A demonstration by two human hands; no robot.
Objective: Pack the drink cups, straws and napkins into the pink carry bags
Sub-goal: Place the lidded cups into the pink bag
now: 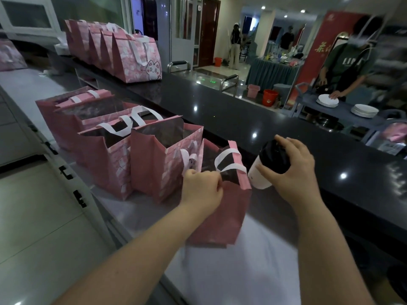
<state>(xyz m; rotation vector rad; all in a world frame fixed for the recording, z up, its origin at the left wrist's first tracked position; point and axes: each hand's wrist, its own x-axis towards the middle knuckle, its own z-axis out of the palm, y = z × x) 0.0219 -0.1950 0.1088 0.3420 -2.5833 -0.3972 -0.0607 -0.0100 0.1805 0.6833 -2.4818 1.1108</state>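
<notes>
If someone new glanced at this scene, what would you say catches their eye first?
The right hand grips a black-lidded drink cup just right of the nearest pink bag, whose rim the left hand pinches. More open pink bags stand in a row to its left, and further bags line the dark counter behind.

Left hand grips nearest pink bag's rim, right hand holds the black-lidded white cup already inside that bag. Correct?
No. Head view: the white cup with black lid is outside the nearest pink carry bag with white handles, tilted beside its right edge. The left hand does grip the rim; the right hand does hold the cup.
</notes>
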